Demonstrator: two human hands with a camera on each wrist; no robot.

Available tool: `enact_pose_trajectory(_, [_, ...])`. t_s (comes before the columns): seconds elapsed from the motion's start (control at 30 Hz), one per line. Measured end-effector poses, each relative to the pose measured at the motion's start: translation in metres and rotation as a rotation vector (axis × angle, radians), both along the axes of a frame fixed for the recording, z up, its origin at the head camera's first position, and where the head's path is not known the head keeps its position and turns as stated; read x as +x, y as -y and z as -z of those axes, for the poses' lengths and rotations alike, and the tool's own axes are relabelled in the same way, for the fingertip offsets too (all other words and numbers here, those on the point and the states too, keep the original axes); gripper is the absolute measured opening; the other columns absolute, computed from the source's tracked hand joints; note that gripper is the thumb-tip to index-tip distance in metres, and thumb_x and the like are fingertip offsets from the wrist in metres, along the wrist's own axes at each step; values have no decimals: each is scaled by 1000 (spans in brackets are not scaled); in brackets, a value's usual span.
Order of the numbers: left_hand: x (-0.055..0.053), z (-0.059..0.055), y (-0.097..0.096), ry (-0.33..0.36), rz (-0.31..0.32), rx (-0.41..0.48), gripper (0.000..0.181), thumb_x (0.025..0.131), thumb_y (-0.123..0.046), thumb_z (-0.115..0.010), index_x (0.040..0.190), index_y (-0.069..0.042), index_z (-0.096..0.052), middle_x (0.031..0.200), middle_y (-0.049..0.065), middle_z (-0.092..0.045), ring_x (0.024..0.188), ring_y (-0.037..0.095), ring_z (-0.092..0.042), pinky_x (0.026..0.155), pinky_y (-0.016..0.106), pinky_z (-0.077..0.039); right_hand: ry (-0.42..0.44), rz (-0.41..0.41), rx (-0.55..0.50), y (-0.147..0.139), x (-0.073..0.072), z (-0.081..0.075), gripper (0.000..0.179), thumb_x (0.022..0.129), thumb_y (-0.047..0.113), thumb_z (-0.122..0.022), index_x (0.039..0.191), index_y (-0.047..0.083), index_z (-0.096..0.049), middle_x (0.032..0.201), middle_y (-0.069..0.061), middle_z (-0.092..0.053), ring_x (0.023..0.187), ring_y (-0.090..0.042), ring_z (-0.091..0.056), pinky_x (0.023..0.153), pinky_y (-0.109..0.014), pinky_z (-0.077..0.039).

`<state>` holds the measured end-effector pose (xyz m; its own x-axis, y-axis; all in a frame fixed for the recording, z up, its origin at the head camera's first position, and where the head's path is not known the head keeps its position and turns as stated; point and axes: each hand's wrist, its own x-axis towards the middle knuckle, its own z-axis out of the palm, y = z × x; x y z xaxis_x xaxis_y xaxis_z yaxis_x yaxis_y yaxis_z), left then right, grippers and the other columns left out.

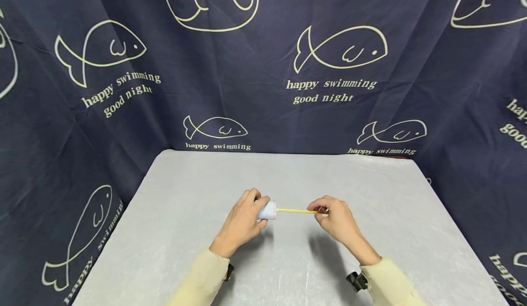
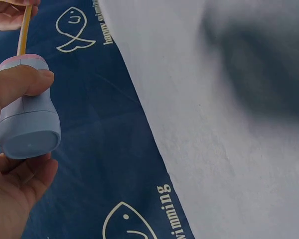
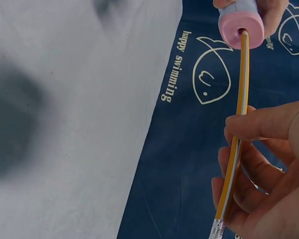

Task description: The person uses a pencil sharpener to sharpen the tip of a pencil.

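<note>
Your left hand point(image 1: 243, 217) curls its thumb and fingers round a pale-blue, rounded, pink-ended plastic sharpener-like device point(image 2: 29, 127) above the grey tabletop point(image 1: 313, 173). Your right hand point(image 1: 338, 220) pinches a slim yellow-and-white striped pencil point(image 3: 243, 84), fingers closed on its shaft, tip at the device's hole. Alignment looks done; I cannot tell whether the tip has entered, so any sharpening seems left.

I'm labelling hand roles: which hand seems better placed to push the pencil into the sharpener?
Probably the right hand: it pinches the pencil, whose end is at the sharpener that the left hand holds.
</note>
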<state>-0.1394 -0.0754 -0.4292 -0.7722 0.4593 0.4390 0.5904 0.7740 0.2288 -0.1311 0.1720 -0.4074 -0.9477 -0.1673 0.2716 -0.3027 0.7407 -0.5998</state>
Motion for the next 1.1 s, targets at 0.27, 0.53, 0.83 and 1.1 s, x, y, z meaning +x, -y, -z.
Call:
enact_pose_trajectory(0.27, [11, -2, -6, 47, 19, -34, 41, 71, -17, -82, 108, -13, -64, 98, 2, -53, 86, 14, -51, 73, 27, -51, -33, -65, -21, 9, 7, 8, 28, 68, -13, -70, 79, 13, -74, 76, 6, -67, 73, -16, -66, 69, -32, -55])
enact_pose_trajectory(0.53, [16, -6, 1, 266, 88, 74, 48, 74, -21, -80, 117, -8, -64, 103, 2, -57, 90, 13, -53, 75, 27, -50, -404, -246, -20, 3, 15, 27, 23, 73, -7, -73, 85, 13, -73, 81, 7, -66, 72, -9, -61, 63, -21, -50])
enact_pose_trajectory(0.83, [7, -10, 20, 633, 169, 415, 39, 80, -33, -76, 111, -12, -67, 97, -3, -67, 80, 9, -57, 70, 24, -47, -997, -354, 123, 3, 10, 22, 29, 100, 12, -47, 90, 4, -74, 81, -2, -67, 67, -15, -59, 58, -25, -45])
enact_pose_trajectory(1.1, [5, -7, 24, 841, 298, 495, 22, 87, -24, -69, 101, -6, -70, 81, 3, -65, 68, 6, -55, 60, 22, -47, -1264, -382, 184, 8, 16, 9, 25, 96, 5, -51, 85, 2, -73, 75, -3, -68, 60, -15, -56, 53, -22, -43])
